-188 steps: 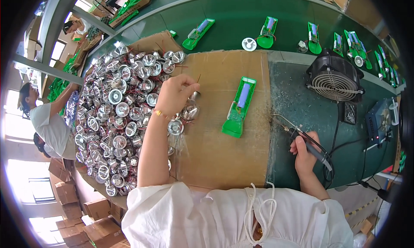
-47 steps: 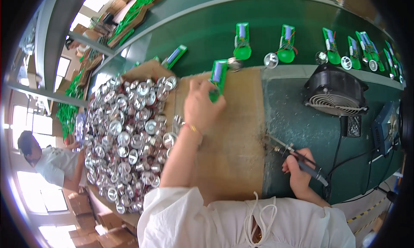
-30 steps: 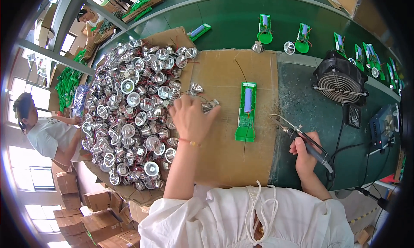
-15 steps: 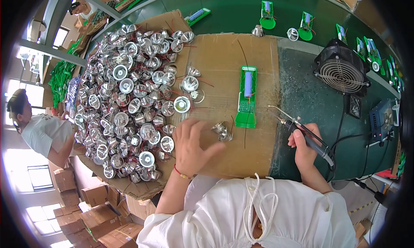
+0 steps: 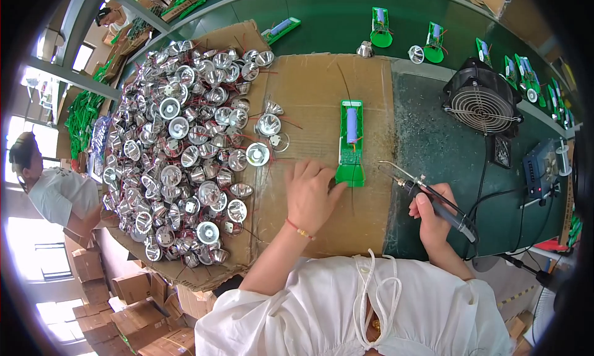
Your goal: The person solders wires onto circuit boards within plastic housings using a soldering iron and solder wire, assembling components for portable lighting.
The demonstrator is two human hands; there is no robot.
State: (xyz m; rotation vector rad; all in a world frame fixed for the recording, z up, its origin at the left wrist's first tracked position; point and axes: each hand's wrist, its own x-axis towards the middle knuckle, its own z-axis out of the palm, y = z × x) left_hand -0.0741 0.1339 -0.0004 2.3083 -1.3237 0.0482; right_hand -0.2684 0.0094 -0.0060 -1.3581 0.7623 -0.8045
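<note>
My left hand [image 5: 311, 193] lies on the cardboard sheet [image 5: 309, 87], fingers curled, its fingertips touching the near left corner of a green flashlight body [image 5: 351, 142] that carries a blue battery cell. Whatever the fingers hold is hidden under them; a thin wire runs out beside the body's near end. To the right, my right hand [image 5: 429, 218] grips a black soldering iron [image 5: 442, 209], whose bent metal tip hovers just right of the green body. A big heap of silver reflectors [image 5: 179, 152] with red wires lies left of my left hand.
A black fan [image 5: 484, 102] and a soldering station [image 5: 542, 170] stand on the green mat at right. More green bodies [image 5: 380, 29] and loose reflectors lie on the green belt beyond. A person in white [image 5: 52, 192] is at far left, above stacked cardboard boxes [image 5: 120, 306].
My left hand placed the green body on the cardboard, went back to a loose reflector near the pile, closed on it and moved right to the body's near end. The iron stayed beside it.
</note>
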